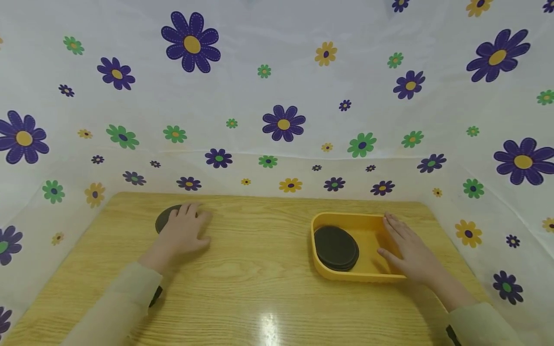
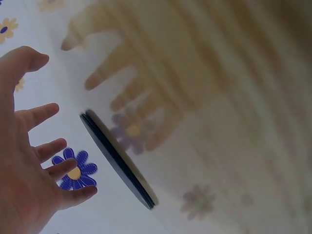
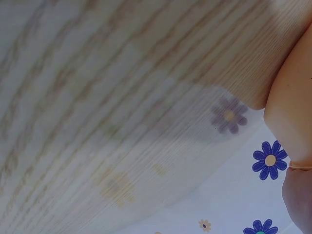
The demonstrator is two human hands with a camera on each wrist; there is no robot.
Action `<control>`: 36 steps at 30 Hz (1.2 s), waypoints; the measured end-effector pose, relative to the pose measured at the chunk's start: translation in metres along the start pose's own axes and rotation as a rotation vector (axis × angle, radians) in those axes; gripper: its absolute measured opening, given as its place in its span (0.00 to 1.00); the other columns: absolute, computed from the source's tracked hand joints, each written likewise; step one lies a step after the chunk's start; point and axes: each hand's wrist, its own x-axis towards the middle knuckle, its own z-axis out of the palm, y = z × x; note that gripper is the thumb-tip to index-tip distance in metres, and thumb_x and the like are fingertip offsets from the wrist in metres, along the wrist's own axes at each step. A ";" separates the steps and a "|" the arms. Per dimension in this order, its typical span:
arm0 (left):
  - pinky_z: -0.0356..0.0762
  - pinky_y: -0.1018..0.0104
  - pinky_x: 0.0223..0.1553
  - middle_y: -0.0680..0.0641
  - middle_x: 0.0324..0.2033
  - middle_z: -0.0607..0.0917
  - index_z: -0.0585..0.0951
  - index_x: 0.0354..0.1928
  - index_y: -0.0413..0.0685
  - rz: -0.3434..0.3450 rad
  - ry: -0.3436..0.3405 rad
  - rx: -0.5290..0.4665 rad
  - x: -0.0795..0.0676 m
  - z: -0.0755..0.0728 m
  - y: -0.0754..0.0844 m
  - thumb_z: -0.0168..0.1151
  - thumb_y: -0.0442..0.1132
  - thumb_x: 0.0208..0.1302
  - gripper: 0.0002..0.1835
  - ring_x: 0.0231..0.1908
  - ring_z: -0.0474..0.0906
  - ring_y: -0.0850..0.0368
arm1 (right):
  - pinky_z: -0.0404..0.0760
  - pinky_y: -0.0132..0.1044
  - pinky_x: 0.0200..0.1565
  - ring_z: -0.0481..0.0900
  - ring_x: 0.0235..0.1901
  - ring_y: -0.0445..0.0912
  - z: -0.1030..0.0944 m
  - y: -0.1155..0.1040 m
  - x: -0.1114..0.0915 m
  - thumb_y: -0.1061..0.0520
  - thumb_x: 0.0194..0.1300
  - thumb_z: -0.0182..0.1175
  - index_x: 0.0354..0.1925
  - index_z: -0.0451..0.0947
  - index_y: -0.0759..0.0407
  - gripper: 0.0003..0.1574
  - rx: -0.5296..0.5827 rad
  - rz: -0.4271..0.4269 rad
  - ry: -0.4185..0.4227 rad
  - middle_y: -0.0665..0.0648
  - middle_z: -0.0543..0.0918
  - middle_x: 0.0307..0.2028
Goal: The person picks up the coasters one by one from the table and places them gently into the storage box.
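At the left back of the wooden table lies a flat, dark round disc (image 1: 163, 220), partly hidden under my left hand (image 1: 183, 231). The left wrist view shows the disc (image 2: 117, 160) edge-on, a thin line along its rim, with the spread fingers of the left hand (image 2: 29, 165) apart from it. On the right, a yellow plastic tray (image 1: 370, 240) holds a stack of dark discs (image 1: 335, 248) at its left end. My right hand (image 1: 411, 252) rests at the tray's right wall, fingers stretched along the rim and thumb over the inside.
The glossy wood-grain table (image 1: 242, 259) reflects the light. White cloth (image 1: 242, 91) printed with purple, green and yellow flowers closes off the back and both sides. Dark bands show at both sleeve cuffs.
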 end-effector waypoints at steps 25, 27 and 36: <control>0.71 0.20 0.60 0.21 0.70 0.67 0.73 0.73 0.43 -0.156 -0.062 -0.054 0.012 0.005 -0.053 0.66 0.55 0.53 0.45 0.65 0.67 0.18 | 0.28 0.32 0.81 0.52 0.82 0.69 -0.002 -0.001 0.002 0.43 0.78 0.58 0.83 0.51 0.70 0.52 0.013 0.021 -0.017 0.72 0.53 0.83; 0.72 0.22 0.59 0.21 0.69 0.68 0.72 0.74 0.43 -0.162 -0.081 -0.048 0.013 0.005 -0.054 0.66 0.55 0.55 0.44 0.63 0.69 0.19 | 0.29 0.33 0.82 0.52 0.82 0.69 -0.003 -0.001 0.002 0.43 0.78 0.58 0.83 0.50 0.70 0.52 0.016 0.021 -0.018 0.72 0.53 0.83; 0.78 0.27 0.53 0.25 0.63 0.73 0.73 0.73 0.45 -0.142 -0.096 -0.011 0.013 0.004 -0.053 0.66 0.58 0.55 0.44 0.56 0.74 0.26 | 0.25 0.26 0.78 0.52 0.82 0.69 0.000 0.000 0.001 0.44 0.78 0.58 0.82 0.50 0.71 0.52 0.014 0.003 -0.002 0.74 0.53 0.82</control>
